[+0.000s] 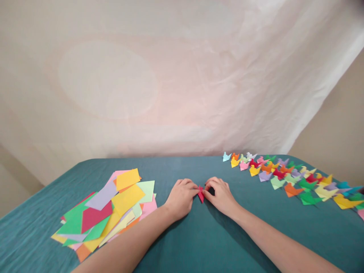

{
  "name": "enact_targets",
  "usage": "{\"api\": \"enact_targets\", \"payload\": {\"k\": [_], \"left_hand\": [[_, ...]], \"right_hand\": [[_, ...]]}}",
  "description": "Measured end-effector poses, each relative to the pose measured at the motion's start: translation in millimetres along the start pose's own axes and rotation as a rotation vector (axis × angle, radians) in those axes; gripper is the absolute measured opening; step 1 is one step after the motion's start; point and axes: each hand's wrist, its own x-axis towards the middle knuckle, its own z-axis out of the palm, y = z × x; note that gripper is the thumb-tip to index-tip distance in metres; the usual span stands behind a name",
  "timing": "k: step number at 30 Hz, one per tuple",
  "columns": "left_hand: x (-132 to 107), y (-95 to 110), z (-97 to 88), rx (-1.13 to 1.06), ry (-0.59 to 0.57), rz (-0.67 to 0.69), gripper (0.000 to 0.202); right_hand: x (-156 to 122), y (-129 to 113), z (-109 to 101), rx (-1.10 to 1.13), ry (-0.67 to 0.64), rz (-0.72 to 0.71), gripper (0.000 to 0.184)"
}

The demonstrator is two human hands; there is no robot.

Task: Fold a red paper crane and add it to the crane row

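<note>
Has, at the left, a loose heap of paper sheets (128, 200) on the teal cloth (176, 250): flat, smooth, straight-edged, overlapping in yellow, green, lilac, pink and orange. Next, grips the upper left side of a small red folded paper (201, 195) with the bent fingers of the left hand (182, 198); cannot tell the left thumb's exact contact. Has that paper between both hands, at the fingertips, about equally near either. Runs mostly near to far along its long axis, crisp and creased, narrowing to a point at the near end. Then pinches its right side between thumb and forefinger of the right hand (221, 195). Ends, at the right, with slanting rows of folded paper birds (277, 183), pointed, faceted and many-coloured, well apart from that hand.
</note>
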Motion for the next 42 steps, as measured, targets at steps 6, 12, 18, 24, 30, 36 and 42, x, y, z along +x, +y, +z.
{"api": "enact_targets", "payload": {"k": [6, 12, 18, 24, 30, 36, 42], "left_hand": [[0.5, -2.4, -3.4, 0.186, -0.062, 0.092, 0.028], [-0.1, -2.3, -6.6, 0.252, -0.080, 0.124, 0.025], [-1.2, -2.1, -7.1, 0.248, -0.080, 0.119, 0.027], [-1.8, -2.4, -6.4, 0.230, -0.080, 0.114, 0.026], [-0.1, 1.3, -5.6, 0.284, -0.069, 0.129, 0.024], [2.7, 3.7, -4.1, 0.344, -0.036, 0.156, 0.018], [2.9, 2.9, -2.4, 0.330, -0.008, 0.162, 0.017]], "right_hand": [[0.4, 2.3, 0.0, -0.006, -0.005, -0.011, 0.013], [-1.1, 2.7, 1.6, -0.036, 0.013, -0.047, 0.021], [-1.8, 1.7, -0.2, -0.057, -0.028, -0.047, 0.021], [-2.4, -0.8, -5.8, -0.047, -0.098, -0.043, 0.034], [-2.8, -1.5, -15.0, -0.002, -0.185, -0.019, 0.054], [-0.1, 9.0, -25.2, 0.200, -0.220, -0.075, 0.059], [0.6, 7.2, -21.9, 0.254, -0.158, -0.197, 0.016]]}}
